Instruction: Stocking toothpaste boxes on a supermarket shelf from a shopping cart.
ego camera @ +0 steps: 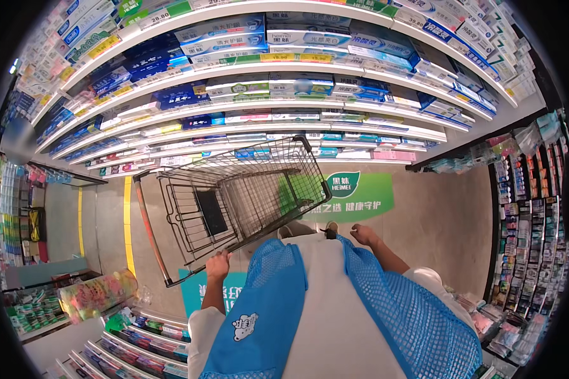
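A metal wire shopping cart (261, 189) stands at an angle in front of me, its handlebar (151, 232) to the left and its basket without goods. My left hand (218, 264) rests at the rim of the cart's near side, its fingers curled over the wire edge. To the right of my body, my right hand (364, 235) hangs over the floor with its fingers loosely bent, touching nothing visible. Beyond the cart, shelves (275, 125) hold many rows of boxed toothpaste (237, 87). I wear a blue mesh vest (265, 312) over a light shirt.
A green floor sticker (360, 194) lies ahead, a teal one (208, 293) near my left arm. Shelves of toothbrush packs (137, 341) stand at the lower left, beside a bundle of colourful packs (97, 293). A tall rack of small goods (526, 237) lines the right side.
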A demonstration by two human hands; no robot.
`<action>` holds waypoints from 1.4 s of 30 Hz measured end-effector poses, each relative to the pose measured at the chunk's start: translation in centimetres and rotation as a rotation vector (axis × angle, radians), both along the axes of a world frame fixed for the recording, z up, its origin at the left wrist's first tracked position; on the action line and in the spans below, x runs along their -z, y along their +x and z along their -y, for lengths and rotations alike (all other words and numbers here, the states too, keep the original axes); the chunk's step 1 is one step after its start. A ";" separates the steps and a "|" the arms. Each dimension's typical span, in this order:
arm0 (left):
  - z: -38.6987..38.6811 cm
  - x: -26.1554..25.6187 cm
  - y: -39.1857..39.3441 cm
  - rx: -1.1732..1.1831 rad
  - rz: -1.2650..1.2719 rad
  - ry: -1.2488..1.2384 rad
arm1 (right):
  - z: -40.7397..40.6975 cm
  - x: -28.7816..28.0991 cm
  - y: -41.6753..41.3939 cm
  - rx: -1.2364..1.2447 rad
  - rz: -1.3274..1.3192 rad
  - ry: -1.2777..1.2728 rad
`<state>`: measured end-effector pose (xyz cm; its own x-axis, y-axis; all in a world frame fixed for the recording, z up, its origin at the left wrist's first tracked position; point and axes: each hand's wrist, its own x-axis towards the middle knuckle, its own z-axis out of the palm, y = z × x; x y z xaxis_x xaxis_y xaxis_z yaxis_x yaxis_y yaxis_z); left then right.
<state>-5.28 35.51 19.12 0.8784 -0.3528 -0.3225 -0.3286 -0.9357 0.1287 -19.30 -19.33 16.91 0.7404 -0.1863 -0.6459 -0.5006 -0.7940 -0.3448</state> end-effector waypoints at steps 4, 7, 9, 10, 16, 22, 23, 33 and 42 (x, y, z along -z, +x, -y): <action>-4.0 4.6 -1.7 0.062 0.191 -0.038 | 0.0 3.1 0.3 -0.034 0.054 0.042; -5.5 7.0 -3.5 0.025 0.344 -0.064 | 0.3 4.1 2.5 -0.164 0.169 0.019; -5.2 5.9 -3.3 0.026 0.216 -0.061 | 0.2 -1.3 5.9 -0.106 0.249 0.011; -4.9 5.6 -3.0 0.044 0.217 -0.082 | -0.2 -5.0 7.6 -0.077 0.288 0.022; -4.5 4.7 -2.4 -0.035 0.038 -0.031 | 1.4 -28.0 22.0 -0.179 0.917 -0.140; 3.5 -3.3 -0.9 -0.145 -0.013 0.066 | 8.4 -51.4 34.2 -0.299 1.557 -0.484; 5.2 -4.8 -0.6 -0.271 -0.189 0.081 | 10.6 -54.2 36.5 -0.335 1.648 -0.535; 16.4 -6.3 -2.3 -0.641 -0.067 -0.183 | 21.4 -67.3 53.8 -0.452 1.476 -0.773; 24.2 -7.4 -4.0 -0.838 -0.134 -0.285 | 20.6 -68.0 57.7 -0.556 1.245 -0.871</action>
<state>-9.25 11.31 26.53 0.8450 0.3052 -0.4392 0.4829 -0.7882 0.3814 38.37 -39.92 84.88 0.7946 0.2998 0.5280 0.1315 -0.9339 0.3324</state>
